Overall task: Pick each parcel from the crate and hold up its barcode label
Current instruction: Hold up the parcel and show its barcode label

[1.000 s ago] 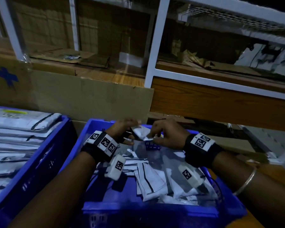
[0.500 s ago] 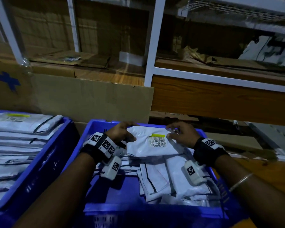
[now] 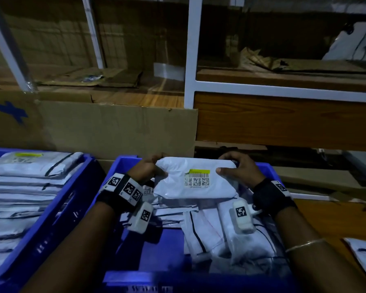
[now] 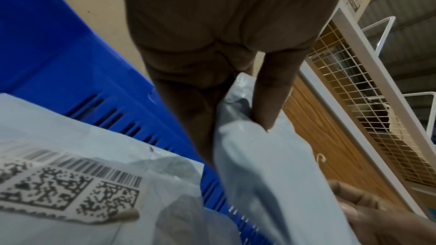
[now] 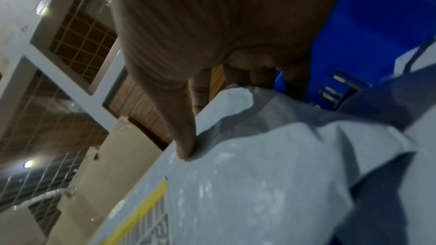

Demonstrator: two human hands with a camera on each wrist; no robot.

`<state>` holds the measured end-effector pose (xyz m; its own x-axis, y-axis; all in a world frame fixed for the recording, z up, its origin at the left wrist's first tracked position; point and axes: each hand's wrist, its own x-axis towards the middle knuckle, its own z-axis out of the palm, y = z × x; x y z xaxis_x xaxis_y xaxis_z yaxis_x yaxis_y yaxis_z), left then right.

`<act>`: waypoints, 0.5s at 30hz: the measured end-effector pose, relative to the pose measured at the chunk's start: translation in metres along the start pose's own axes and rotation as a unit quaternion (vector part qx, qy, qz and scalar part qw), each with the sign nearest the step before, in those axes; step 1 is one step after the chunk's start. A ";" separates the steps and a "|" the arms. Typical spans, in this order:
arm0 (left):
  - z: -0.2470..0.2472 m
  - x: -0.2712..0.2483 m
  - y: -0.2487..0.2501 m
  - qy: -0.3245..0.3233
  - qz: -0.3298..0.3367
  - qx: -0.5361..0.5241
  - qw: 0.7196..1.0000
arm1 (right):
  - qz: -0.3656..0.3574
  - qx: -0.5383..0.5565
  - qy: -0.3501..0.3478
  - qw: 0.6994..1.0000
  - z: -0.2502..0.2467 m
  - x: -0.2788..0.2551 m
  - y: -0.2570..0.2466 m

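Both hands hold one white parcel (image 3: 194,178) above the middle blue crate (image 3: 123,163), near its far wall. Left hand (image 3: 146,168) pinches the parcel's left edge, thumb on front, fingers (image 4: 188,111) curled behind. Right hand (image 3: 239,168) grips the right edge, thumb pressed on the front face just beside the barcode label (image 3: 197,179), other fingers wrapped over the top corner. Label faces up toward the head cam: yellow strip on top, barcode + square codes below. Under it, more white parcels (image 3: 209,229) lie loose in the crate, one w/ its own label showing in the left wrist view. A 2nd blue crate (image 3: 72,199) to the left carries stacked parcels (image 3: 25,187). Cardboard sheet (image 3: 114,127) stands behind the crates; white-framed shelving (image 3: 190,60) beyond.
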<state>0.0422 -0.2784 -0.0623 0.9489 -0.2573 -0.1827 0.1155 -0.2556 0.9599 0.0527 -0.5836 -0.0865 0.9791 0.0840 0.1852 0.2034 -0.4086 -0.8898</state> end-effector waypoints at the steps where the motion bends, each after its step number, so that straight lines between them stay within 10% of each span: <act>1: -0.001 0.000 0.000 0.003 -0.002 -0.006 1.000 | 0.000 0.015 -0.010 1.000 0.000 0.000 0.001; 15: 0.012 0.005 -0.009 0.098 0.147 0.175 0.969 | -0.041 0.083 0.010 0.996 0.007 -0.008 -0.001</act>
<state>0.0426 -0.2887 -0.0747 0.9672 -0.1936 0.1642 -0.2420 -0.5071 0.8273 0.0447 -0.5774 -0.0896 0.9592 0.0924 0.2671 0.2818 -0.2445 -0.9278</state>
